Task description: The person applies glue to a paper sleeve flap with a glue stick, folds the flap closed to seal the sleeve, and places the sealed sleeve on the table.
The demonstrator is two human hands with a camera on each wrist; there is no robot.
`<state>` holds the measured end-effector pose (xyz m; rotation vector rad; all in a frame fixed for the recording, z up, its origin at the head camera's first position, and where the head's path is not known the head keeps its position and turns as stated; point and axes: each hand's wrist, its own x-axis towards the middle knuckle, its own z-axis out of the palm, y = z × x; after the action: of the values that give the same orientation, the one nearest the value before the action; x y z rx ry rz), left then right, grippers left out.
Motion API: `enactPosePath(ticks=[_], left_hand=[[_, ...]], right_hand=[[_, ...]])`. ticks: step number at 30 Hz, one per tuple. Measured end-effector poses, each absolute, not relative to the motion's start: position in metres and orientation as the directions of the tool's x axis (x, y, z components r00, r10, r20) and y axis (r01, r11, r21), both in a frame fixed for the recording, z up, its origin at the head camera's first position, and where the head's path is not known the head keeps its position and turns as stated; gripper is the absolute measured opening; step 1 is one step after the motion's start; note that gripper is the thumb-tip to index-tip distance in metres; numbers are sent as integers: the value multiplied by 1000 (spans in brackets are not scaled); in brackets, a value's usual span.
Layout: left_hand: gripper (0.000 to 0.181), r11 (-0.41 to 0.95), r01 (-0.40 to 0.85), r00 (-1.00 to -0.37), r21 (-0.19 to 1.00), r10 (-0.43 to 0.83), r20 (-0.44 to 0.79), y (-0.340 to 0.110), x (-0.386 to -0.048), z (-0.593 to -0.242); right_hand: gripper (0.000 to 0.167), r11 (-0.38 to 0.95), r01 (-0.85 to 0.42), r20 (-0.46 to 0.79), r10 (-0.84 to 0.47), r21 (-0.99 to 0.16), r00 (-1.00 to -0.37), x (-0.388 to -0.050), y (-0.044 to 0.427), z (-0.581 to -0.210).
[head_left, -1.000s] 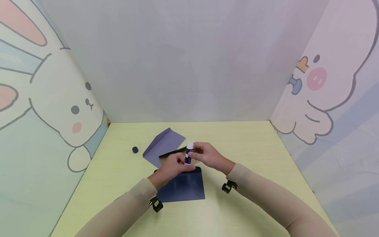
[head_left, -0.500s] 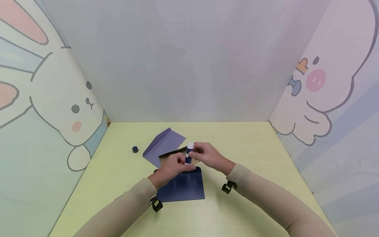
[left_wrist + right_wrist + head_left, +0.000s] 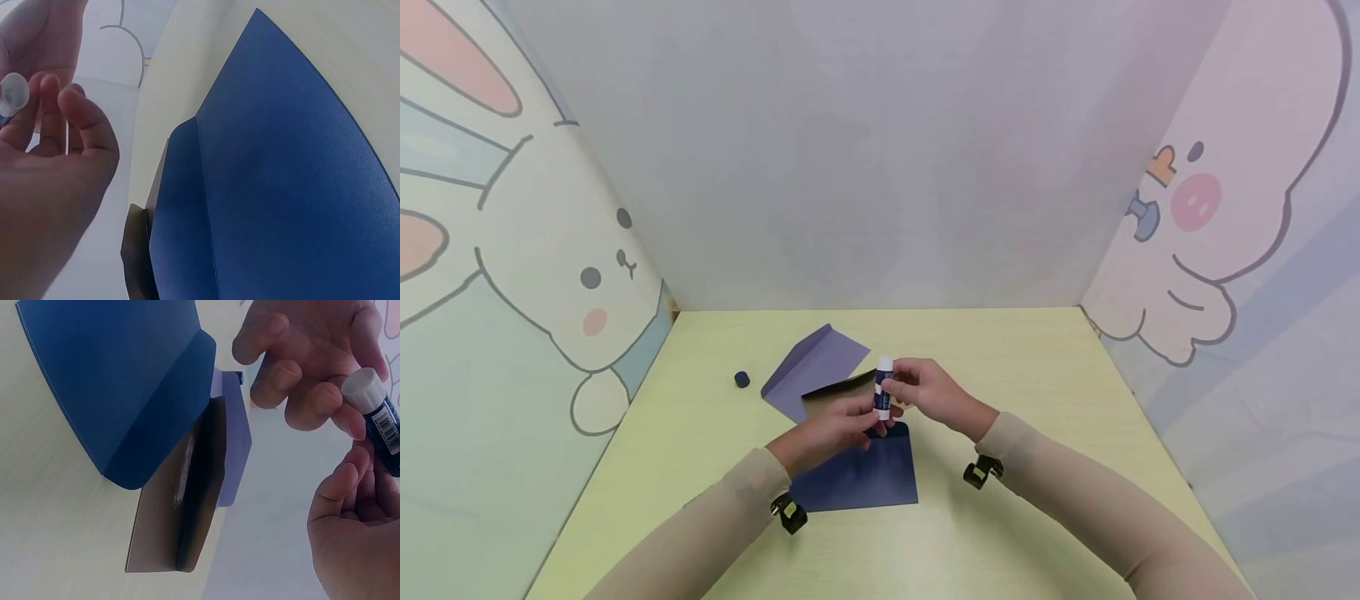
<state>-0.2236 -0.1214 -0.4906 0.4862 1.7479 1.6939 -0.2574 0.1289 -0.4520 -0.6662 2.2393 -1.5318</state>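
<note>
Upright above the envelopes is a glue stick (image 3: 883, 393), dark blue with a white base and a white upper end. My right hand (image 3: 931, 393) grips its barrel from the right. From the left, my left hand (image 3: 831, 429) has its thumb and a finger at the white base, pinching it, while the other fingers spread out below. The right wrist view shows the base end and a barcode on the glue stick (image 3: 382, 422). Below the hands lies a dark blue envelope (image 3: 861, 477), its flap folded open. Part of it is hidden by my left forearm.
Behind it lies a brown envelope (image 3: 164, 519), with a whitish streak near its flap fold. A purple envelope (image 3: 816, 367) lies farther back, flap raised. The small dark cap (image 3: 742, 379) rests on the pale yellow table (image 3: 1022, 358) to the left. Decorated walls stand around the table.
My left hand has turned at the glue stick's base, its fingers now spread below instead of tucked behind. The glue stick has shifted slightly right; my right hand keeps its grip.
</note>
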Motion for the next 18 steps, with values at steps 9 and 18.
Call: enactPosePath(ticks=[9, 18], left_hand=[[40, 95, -175, -722, 980, 664, -194, -124, -221, -490], [31, 172, -106, -797, 979, 575, -187, -121, -217, -489]], right_hand=[[23, 300, -177, -23, -560, -937, -828, -254, 127, -450], [19, 318, -186, -26, -560, -930, -828, -255, 127, -452]])
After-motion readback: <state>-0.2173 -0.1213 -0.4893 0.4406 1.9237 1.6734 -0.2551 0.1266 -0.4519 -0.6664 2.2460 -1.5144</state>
